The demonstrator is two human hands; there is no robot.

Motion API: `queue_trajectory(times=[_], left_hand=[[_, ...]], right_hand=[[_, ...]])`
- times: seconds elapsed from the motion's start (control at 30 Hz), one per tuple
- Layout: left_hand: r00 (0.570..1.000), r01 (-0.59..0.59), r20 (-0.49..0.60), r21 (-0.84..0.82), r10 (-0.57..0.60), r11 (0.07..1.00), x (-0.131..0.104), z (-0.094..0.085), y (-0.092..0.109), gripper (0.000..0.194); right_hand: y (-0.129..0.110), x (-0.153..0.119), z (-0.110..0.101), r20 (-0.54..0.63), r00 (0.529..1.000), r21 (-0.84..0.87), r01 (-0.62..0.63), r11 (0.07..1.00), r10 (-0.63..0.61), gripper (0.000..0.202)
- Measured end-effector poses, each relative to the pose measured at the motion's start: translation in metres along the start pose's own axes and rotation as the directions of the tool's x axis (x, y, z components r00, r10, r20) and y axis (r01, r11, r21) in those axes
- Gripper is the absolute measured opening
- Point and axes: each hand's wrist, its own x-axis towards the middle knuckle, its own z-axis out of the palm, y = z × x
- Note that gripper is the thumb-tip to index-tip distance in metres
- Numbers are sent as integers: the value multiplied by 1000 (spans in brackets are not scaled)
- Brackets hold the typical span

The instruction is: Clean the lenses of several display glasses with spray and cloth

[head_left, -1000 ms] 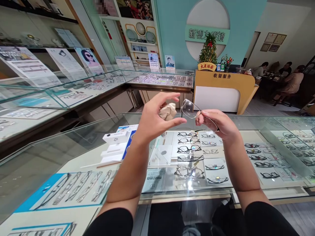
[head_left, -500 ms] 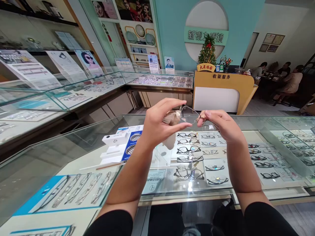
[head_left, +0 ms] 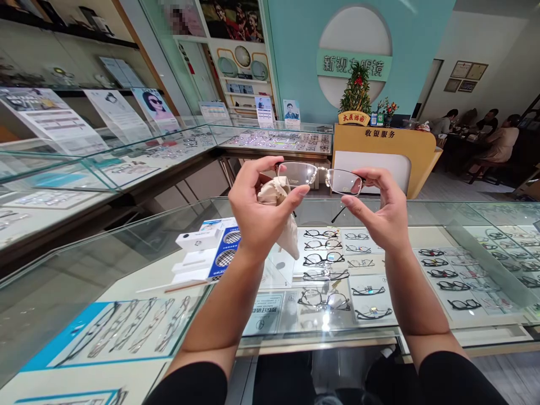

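Note:
A pair of thin-rimmed eyeglasses (head_left: 345, 182) is held up level between my hands, lenses facing me and temples pointing down toward me. My left hand (head_left: 264, 205) grips the left end of the frame between fingers and thumb. Bunched in that same palm is a beige cleaning cloth (head_left: 288, 233), its lower part hanging below the hand. My right hand (head_left: 382, 208) pinches the right end near the hinge, thumb below the lens. Beneath my hands, several rows of glasses (head_left: 323, 257) lie inside the glass display counter (head_left: 202, 315).
White boxes (head_left: 198, 241) and a blue printed card (head_left: 225, 250) are left of my left forearm. More cases (head_left: 160, 149) run along the left and back. A yellow cashier desk (head_left: 382, 140) with a plant (head_left: 356, 93) stands ahead. Several people sit at the far right.
The eyeglasses have turned from an angled position to face me squarely. My left hand has shifted left and my right hand has risen, opening outward, with both still holding the frame.

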Motion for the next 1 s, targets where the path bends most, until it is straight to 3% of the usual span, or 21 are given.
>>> queue_trajectory(times=[0.23, 0.43, 0.63, 1.0], left_hand=[[999, -35, 20, -46, 36, 998, 3, 1, 1, 48], [998, 63, 12, -47, -63, 997, -1, 4, 0, 59], [996, 94, 2, -57, -94, 994, -3, 6, 2, 52], [993, 94, -67, -66, -98, 993, -5, 9, 7, 53]], right_hand=[[3, -1, -4, -59, 998, 50, 14, 999, -11, 35], [0, -3, -1, -83, 996, 60, 36, 998, -31, 35], [-2, -5, -1, -96, 992, 59, 93, 994, -87, 37], [-4, -8, 3, -137, 989, -50, -64, 997, 56, 44]])
